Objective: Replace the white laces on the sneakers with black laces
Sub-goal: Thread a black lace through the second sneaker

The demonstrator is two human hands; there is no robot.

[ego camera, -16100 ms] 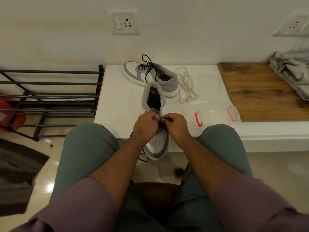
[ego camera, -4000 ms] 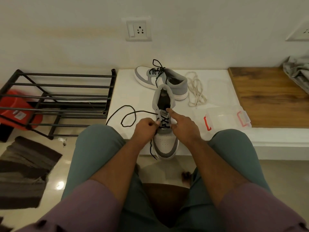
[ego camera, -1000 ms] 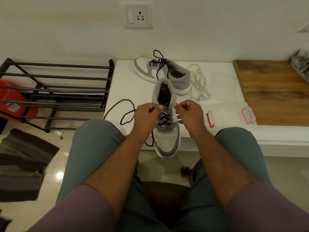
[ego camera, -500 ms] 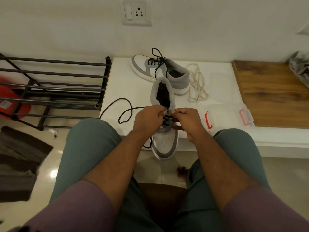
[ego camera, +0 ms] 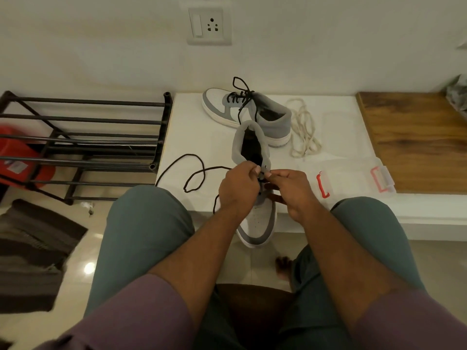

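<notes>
1. A black metal rack (ego camera: 83, 137) is standing left of the white ledge (ego camera: 187, 127); a wooden board (ego camera: 417, 142) is lying on its right.
2. Two sneakers are sitting on the ledge: the near sneaker (ego camera: 257, 221) is lying lengthwise, toe overhanging toward the person, while the far sneaker (ego camera: 247, 112), already black-laced, is pointing its toe left.
3. One clear box (ego camera: 353, 178) with two red latches is sitting right of the hands.
4. One white lace bundle (ego camera: 303, 127) is lying beside the far sneaker.
5. The left hand (ego camera: 238, 190) and right hand (ego camera: 290, 190) are meeting over the eyelets, each pinching the black lace (ego camera: 194, 173), whose free end is looping leftward.
</notes>
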